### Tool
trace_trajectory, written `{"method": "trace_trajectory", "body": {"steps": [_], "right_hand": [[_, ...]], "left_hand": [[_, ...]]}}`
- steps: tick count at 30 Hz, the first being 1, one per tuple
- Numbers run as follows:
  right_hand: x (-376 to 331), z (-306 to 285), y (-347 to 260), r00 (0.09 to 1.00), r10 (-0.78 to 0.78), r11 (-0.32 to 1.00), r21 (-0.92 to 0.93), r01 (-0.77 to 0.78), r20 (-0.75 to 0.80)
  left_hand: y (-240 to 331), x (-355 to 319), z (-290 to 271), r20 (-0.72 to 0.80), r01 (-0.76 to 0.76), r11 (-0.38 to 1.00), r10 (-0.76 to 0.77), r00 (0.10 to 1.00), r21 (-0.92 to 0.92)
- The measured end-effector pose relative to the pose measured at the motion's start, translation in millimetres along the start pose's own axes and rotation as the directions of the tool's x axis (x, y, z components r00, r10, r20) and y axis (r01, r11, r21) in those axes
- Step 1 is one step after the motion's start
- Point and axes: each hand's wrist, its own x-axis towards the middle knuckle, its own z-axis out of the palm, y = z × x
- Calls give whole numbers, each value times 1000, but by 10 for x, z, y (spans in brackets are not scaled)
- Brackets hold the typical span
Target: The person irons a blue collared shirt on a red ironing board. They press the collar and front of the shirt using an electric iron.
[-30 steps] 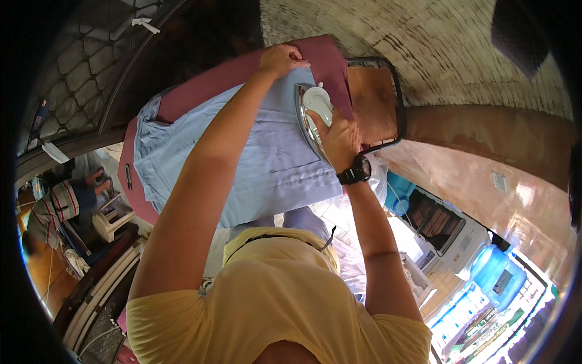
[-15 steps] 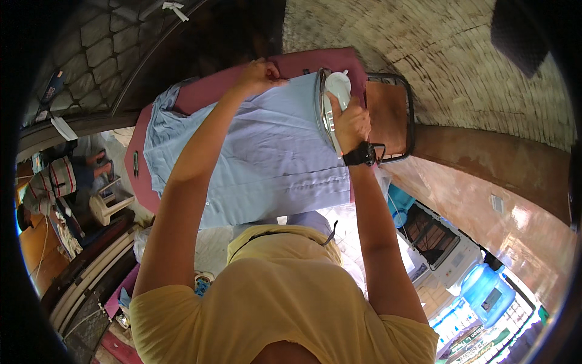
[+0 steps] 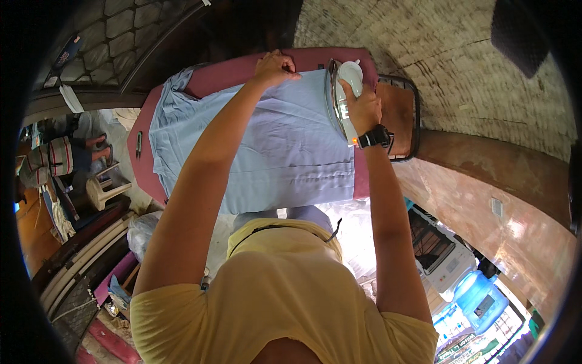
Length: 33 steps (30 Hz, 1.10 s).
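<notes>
A light blue shirt [image 3: 273, 145] lies spread over a maroon ironing board [image 3: 236, 70]. My left hand [image 3: 276, 67] pinches the shirt's far edge against the board. My right hand [image 3: 365, 108], with a black watch on its wrist, grips the handle of a white iron [image 3: 345, 91]. The iron rests at the shirt's right edge, next to the board's brown iron rest [image 3: 400, 115] with its dark wire frame.
A small dark tool [image 3: 138, 144] lies on the board's left end. A pale stool [image 3: 103, 191] and a seated person in striped clothes [image 3: 57, 158] are at the left. A brick wall [image 3: 436, 54] is behind, with a white appliance [image 3: 442, 255] and a blue water container [image 3: 479, 297] at lower right.
My right hand has slid the iron rightward across the shirt to its edge by the iron rest. My left hand stays holding the far edge.
</notes>
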Motion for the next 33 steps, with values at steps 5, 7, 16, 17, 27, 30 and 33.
{"method": "trace_trajectory", "body": {"steps": [5,7,16,17,27,30,33], "right_hand": [[-324,-520,187,899,-274,961,131,243,342],[-506,-501,229,806,-521,853,179,490,280],[-157,-25,-401,840,-479,851,-101,515,255],[-88,-29,-459,867,-441,870,-126,476,234],[192,147,-850,632,-698,684,53,727,338],[217,397,-1006,653,-693,702,81,708,306],[197,516,-1150,529,-775,586,79,807,345]], "left_hand": [[-48,47,25,48,-10,996,14,999,-92],[-36,68,7,63,5,998,-2,998,-60],[-762,32,-127,116,-123,874,200,973,-470],[-878,-119,-346,190,-66,876,176,966,-478],[-1639,-1289,-1426,221,-72,942,-3,975,328],[-1927,-1397,-1512,139,-120,915,71,988,385],[-2133,-1422,-1534,4,-130,926,138,990,355]]}}
